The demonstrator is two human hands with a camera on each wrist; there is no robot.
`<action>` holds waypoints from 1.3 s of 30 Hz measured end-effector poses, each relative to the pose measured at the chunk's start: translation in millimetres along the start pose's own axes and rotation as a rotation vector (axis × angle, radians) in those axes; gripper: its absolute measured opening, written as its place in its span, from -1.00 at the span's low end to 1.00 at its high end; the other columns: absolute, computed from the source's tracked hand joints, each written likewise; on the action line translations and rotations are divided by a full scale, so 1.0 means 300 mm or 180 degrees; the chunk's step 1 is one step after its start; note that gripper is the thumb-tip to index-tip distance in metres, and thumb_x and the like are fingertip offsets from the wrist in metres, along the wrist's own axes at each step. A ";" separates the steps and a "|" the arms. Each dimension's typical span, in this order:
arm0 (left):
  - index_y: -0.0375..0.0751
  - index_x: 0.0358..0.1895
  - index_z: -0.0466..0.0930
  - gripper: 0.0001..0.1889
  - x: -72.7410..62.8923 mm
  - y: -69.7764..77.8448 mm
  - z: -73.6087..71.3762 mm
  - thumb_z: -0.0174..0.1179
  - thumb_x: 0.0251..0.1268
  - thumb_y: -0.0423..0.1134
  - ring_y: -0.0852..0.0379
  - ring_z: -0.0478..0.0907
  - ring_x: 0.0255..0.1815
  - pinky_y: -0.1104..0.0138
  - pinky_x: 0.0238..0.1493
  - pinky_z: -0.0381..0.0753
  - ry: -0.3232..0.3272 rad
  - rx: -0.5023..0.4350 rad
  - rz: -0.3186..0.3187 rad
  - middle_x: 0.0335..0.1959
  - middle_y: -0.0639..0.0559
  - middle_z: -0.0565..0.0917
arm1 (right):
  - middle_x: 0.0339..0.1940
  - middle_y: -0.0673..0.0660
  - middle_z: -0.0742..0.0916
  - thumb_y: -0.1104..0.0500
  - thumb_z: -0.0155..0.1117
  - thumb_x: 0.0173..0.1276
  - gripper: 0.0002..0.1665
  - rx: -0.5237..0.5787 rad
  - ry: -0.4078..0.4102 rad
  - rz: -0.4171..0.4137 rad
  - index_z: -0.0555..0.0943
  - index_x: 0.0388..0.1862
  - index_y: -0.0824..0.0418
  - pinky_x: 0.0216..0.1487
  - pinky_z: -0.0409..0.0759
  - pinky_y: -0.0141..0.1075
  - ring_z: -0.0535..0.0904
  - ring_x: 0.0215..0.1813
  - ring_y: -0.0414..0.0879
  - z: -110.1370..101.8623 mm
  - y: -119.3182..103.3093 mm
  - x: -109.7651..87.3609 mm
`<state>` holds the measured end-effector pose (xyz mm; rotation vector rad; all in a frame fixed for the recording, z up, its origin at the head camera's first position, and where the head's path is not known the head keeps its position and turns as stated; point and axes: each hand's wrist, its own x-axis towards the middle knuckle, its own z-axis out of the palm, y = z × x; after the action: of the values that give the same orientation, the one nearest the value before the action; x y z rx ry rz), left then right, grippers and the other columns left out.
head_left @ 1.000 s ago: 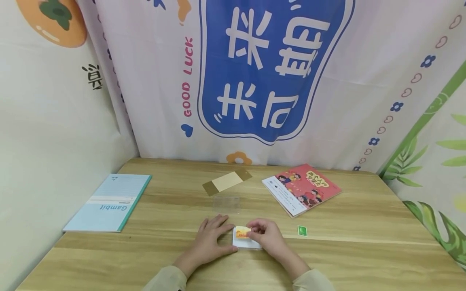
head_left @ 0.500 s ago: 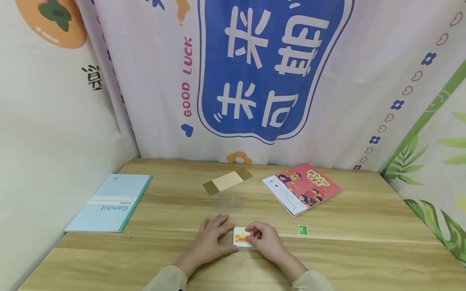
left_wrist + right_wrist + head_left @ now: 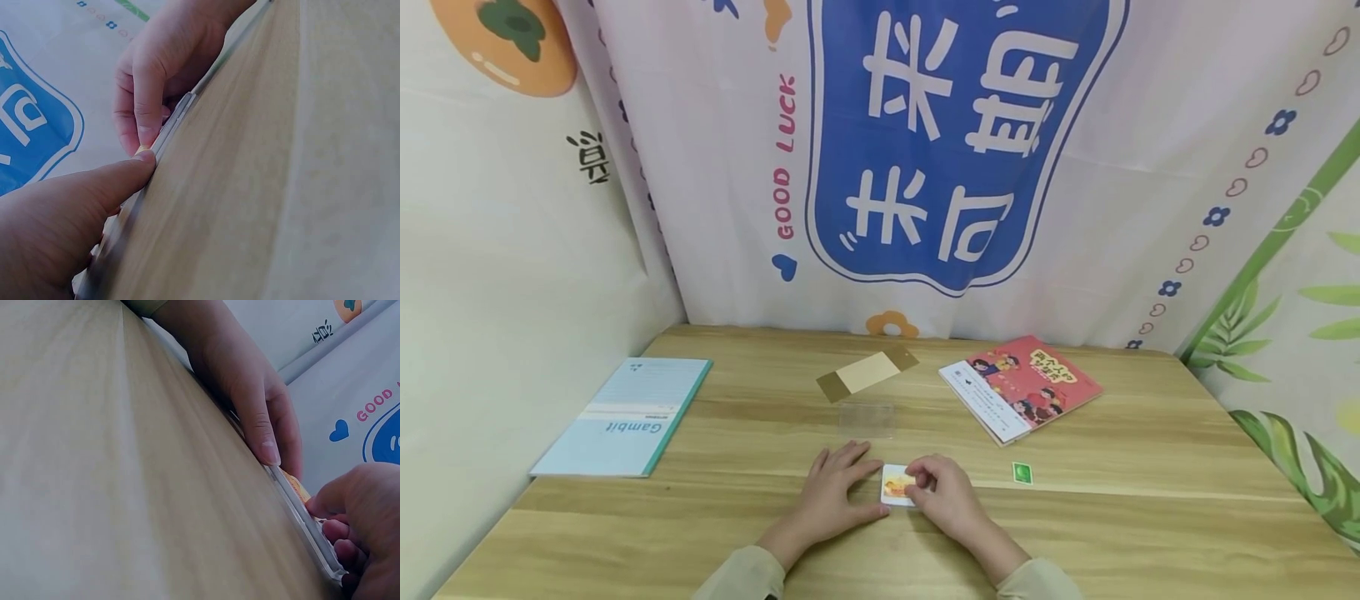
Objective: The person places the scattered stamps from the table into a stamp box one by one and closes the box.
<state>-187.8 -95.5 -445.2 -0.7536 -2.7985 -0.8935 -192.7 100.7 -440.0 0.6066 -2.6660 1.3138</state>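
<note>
A small flat white slab [image 3: 889, 502] with a clear rim lies on the table between the two hands. On its top is a small yellow-orange printed picture [image 3: 896, 485], its right side covered by fingers. My right hand [image 3: 951, 497] pinches the picture at that side between thumb and forefinger; the right wrist view shows the thumb [image 3: 330, 497] at its edge. My left hand [image 3: 835, 493] rests on the table with fingers spread. Its thumb and forefinger touch the slab's left corners, and the left wrist view has the thumb [image 3: 119, 178] against the slab's edge.
Beyond the hands lie a clear rectangular piece [image 3: 867, 422] and a tan and brown strip [image 3: 868, 373]. A small green picture piece [image 3: 1022, 473] is to the right. A red booklet [image 3: 1022, 387] lies back right, a light blue notebook [image 3: 621, 417] at left. Printed cloth hangs behind.
One second ago the picture's near edge was raised off the slab; now the picture lies flat on it. My right hand has shifted slightly with it. My left hand keeps its place.
</note>
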 end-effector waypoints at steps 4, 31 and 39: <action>-0.11 0.05 0.44 -0.33 0.002 0.000 -0.001 0.14 -0.12 0.24 -0.12 0.04 0.24 -0.11 0.15 -0.19 -0.0010 -0.0002 -0.0015 0.20 -0.13 0.25 | -0.58 -0.06 0.46 0.33 0.28 -0.04 -0.83 0.0005 -0.0020 0.0009 0.56 -0.39 0.24 -0.46 0.36 -0.40 0.33 -0.48 -0.19 -0.002 0.002 0.002; -0.14 0.07 0.44 -0.33 0.002 0.002 -0.005 0.13 -0.09 0.24 -0.12 0.03 0.24 -0.12 0.15 -0.18 -0.0028 0.0056 -0.0021 0.20 -0.13 0.24 | -0.58 -0.09 0.47 0.32 0.29 -0.03 -0.83 0.0065 -0.0093 -0.0092 0.58 -0.38 0.27 -0.49 0.39 -0.42 0.34 -0.51 -0.25 0.001 0.006 0.008; -0.14 0.07 0.44 -0.33 0.004 0.003 -0.004 0.14 -0.09 0.23 -0.11 0.03 0.25 -0.11 0.15 -0.18 -0.0040 0.0071 -0.0018 0.20 -0.13 0.25 | -0.58 -0.10 0.46 0.34 0.30 -0.05 -0.82 0.0014 -0.0031 -0.0168 0.61 -0.38 0.23 -0.49 0.39 -0.43 0.34 -0.51 -0.26 0.000 0.003 0.004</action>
<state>-188.6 -95.0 -443.5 -0.7510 -2.8180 -0.8598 -194.3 100.8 -440.3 0.6807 -2.6364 1.3067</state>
